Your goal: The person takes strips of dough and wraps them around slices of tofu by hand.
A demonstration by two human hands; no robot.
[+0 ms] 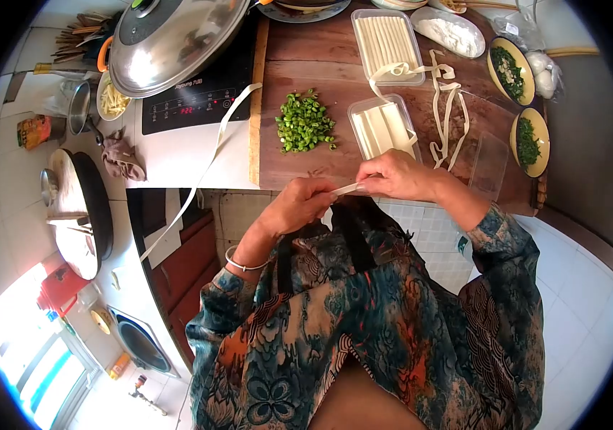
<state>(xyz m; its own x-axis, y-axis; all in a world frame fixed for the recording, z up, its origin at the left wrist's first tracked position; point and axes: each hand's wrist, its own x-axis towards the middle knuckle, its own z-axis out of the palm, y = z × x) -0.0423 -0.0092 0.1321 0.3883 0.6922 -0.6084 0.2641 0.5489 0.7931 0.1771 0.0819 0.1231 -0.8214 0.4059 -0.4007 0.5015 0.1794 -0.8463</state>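
A short pale dough strip [348, 189] is stretched between my hands at the front edge of the wooden board [288, 68]. My left hand [296, 206], with a bangle at the wrist, pinches one end. The other end is pinched in my right hand [400, 175], just in front of a clear container [353, 130] of flat dough slabs. Behind that, a second clear container [359, 46] holds a row of dough sticks. Long noodles [464, 118] lie loosely looped on the board to the right. Chopped green peppers [305, 123] sit in a pile on the left.
A lidded pan [174, 43] stands on the induction cooktop [199, 107]. One long pale strip [213, 154] runs diagonally past the white counter. Two yellow bowls [513, 147] with greens and a tray of white powder [450, 32] are at the right. A clear lid [488, 166] lies near the board's edge.
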